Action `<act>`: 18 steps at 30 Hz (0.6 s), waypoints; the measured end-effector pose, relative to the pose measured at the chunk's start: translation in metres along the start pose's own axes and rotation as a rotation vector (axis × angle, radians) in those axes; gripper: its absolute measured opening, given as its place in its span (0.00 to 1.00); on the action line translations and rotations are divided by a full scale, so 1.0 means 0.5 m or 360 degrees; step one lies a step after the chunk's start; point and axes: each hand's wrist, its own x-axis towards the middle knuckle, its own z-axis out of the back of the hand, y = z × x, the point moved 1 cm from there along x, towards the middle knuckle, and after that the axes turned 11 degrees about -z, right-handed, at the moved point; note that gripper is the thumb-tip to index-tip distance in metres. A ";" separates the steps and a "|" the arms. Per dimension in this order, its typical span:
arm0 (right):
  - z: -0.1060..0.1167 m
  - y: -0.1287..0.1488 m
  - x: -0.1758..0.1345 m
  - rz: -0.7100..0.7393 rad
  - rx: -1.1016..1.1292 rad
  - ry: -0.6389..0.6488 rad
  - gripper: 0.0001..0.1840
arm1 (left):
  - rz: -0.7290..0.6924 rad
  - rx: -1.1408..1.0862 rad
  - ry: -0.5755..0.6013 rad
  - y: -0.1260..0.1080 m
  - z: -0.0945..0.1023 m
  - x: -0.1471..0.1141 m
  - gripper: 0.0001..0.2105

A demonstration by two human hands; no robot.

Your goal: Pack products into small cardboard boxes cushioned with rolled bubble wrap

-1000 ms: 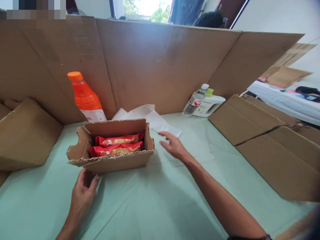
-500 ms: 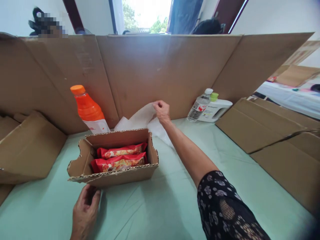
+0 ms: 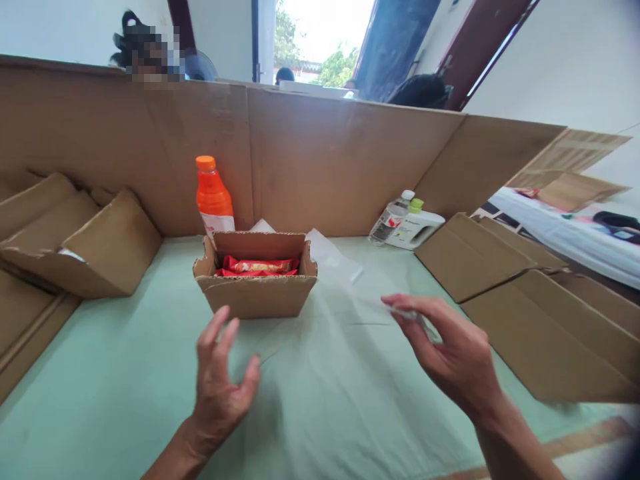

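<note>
The right hand (image 3: 450,350) pinches clear film (image 3: 411,315); the left hand (image 3: 220,390) is spread, empty. The box (image 3: 257,298) partly hides the orange bottle (image 3: 214,193).

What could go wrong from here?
The right hand pinches a thin, translucent whitish sheet that might crumple or slip, since the left hand is open and not supporting it. A stray push could also jog the open-topped brown cardboard box, disturbing its shiny red packets or perhaps toppling the tall orange plastic bottle close behind.
</note>
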 end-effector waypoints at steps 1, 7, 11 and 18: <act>0.018 0.012 -0.028 0.0067 0.0014 0.0142 0.08 | -0.0124 -0.0125 0.0071 -0.040 0.001 0.022 0.40; 0.098 0.081 -0.078 0.0221 0.0187 0.0500 0.08 | -0.0309 -0.1019 0.0787 -0.194 -0.047 0.073 0.33; 0.102 0.071 -0.078 -0.0010 0.0199 0.0183 0.04 | 0.0526 -0.1258 0.1125 -0.174 -0.041 0.013 0.11; -0.125 -0.034 -0.101 -0.0739 0.0512 0.0553 0.11 | 0.1186 -0.0829 0.1027 0.004 0.057 -0.041 0.19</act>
